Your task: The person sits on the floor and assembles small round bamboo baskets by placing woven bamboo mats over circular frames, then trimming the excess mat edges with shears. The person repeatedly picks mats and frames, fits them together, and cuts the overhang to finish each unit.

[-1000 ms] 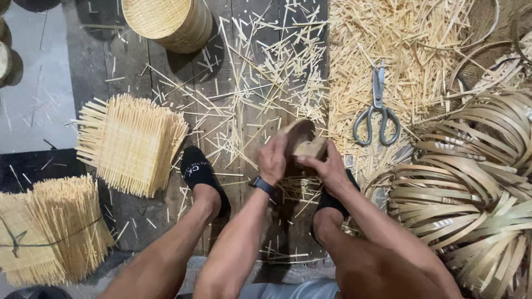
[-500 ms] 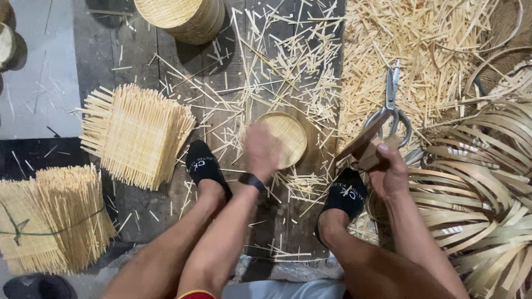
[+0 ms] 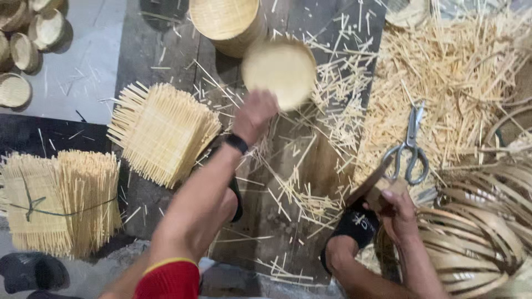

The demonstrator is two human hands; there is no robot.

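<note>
My left hand (image 3: 255, 113) is stretched forward, gripping a small round woven bamboo basket (image 3: 280, 71) by its near rim, close to the stack of finished round baskets (image 3: 226, 21) at the top. My right hand (image 3: 396, 207) stays low on the right, closed around a wooden block (image 3: 370, 185), just below the metal scissors (image 3: 410, 149). My two feet in black sandals (image 3: 354, 227) rest on the dark wooden board (image 3: 302, 182).
Square woven bamboo mats (image 3: 160, 130) lie left of my arm, and a tied bundle of mats (image 3: 58, 199) sits further left. Loose bamboo splints (image 3: 443, 83) cover the right side. Coiled bamboo hoops (image 3: 482, 221) pile at lower right. Small baskets (image 3: 27, 41) sit top left.
My left hand has lifted the round basket from between my feet and carried it forward toward the basket stack. My right hand drew back to the right with the wooden block.
</note>
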